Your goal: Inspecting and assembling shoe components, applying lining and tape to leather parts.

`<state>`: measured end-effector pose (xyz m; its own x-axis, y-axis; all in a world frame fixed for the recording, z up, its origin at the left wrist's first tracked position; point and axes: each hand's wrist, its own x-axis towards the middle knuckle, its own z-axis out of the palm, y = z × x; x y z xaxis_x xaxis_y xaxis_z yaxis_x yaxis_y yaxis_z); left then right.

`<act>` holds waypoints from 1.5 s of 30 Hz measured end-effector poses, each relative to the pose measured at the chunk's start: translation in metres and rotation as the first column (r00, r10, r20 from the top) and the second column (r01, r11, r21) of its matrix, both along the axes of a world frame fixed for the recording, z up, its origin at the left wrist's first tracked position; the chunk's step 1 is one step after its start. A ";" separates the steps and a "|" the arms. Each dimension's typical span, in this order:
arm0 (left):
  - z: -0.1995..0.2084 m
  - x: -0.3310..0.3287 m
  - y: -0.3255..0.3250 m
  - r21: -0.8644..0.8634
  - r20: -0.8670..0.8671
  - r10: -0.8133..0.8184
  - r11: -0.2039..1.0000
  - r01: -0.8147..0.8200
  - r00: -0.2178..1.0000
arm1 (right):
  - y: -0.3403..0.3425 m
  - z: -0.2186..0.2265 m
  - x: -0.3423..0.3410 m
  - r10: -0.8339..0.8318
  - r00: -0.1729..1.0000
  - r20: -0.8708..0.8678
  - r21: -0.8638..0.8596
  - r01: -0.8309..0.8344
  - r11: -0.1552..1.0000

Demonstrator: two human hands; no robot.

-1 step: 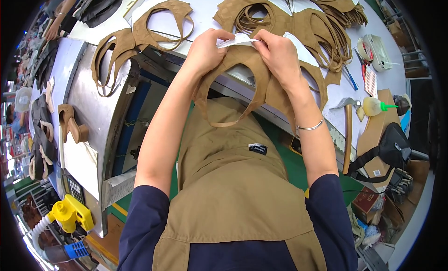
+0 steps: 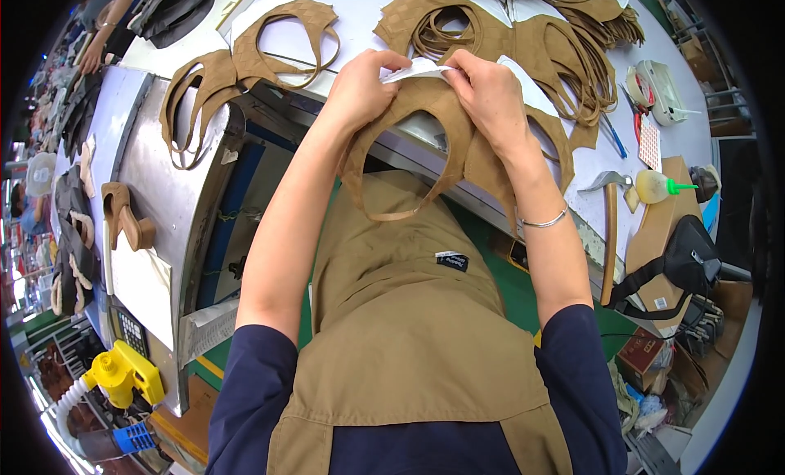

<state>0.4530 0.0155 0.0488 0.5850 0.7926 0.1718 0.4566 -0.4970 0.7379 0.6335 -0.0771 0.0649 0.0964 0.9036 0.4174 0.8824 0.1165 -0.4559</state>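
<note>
Possibly, the white layer (image 2: pixel 421 69) could crease if pulled unevenly: left hand (image 2: pixel 360 89) and right hand (image 2: pixel 492 95) each pinch its edge, fingers nearly closed, at twelve o'clock; the brown piece (image 2: pixel 459 141) hangs below.

Matt, suede-like brown piece (image 2: pixel 459 141) and shiny metal bangle (image 2: pixel 548 223)

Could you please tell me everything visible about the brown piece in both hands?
The brown piece looks suede-like and pliable, with a white layer at its top edge, a large rounded opening and a narrow strap curving below. The left hand and right hand pinch the white layer; the strap hangs above the apron.
</note>
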 end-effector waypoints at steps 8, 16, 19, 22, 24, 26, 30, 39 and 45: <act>0.004 0.002 0.002 -0.047 -0.091 0.007 0.999 -0.011 0.996 | 0.001 0.004 -0.007 0.011 1.000 0.014 0.251 -0.014 0.968; 0.018 -0.025 -0.029 -0.276 -0.022 0.109 0.955 -0.110 0.994 | 0.001 0.005 -0.009 -0.036 0.999 0.039 0.197 0.028 0.980; 0.019 -0.047 -0.049 -0.511 0.107 0.211 0.850 -0.128 0.972 | 0.001 0.002 -0.006 -0.056 0.997 0.046 0.192 0.046 0.980; 0.014 -0.077 -0.061 -0.728 0.216 0.321 0.682 -0.067 0.922 | 0.001 0.001 -0.005 -0.054 0.997 0.057 0.184 0.043 0.982; 0.006 -0.090 -0.071 -0.774 0.230 0.355 0.631 -0.050 0.906 | 0.000 -0.002 -0.006 -0.039 0.998 0.057 0.166 0.029 0.986; 0.000 -0.097 -0.080 -0.774 0.351 0.400 0.633 0.022 0.847 | -0.001 -0.006 -0.006 -0.041 0.996 0.077 0.160 0.028 0.987; -0.005 -0.104 -0.088 -0.797 0.353 0.426 0.604 0.029 0.833 | -0.003 -0.012 -0.008 -0.027 0.996 0.080 0.153 0.015 0.988; -0.011 -0.109 -0.092 -0.812 0.395 0.434 0.577 0.087 0.810 | -0.009 -0.024 -0.009 0.014 0.992 0.127 0.087 -0.025 0.996; -0.016 -0.108 -0.092 -0.828 0.379 0.442 0.554 0.085 0.813 | -0.014 -0.024 -0.014 -0.006 0.991 0.134 0.122 -0.010 0.992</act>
<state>0.3451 -0.0763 0.0328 0.4435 0.8192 -0.3637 -0.0960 0.4469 0.8894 0.6194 -0.0913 0.0408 0.0305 0.8452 0.5335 0.9340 0.1659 -0.3163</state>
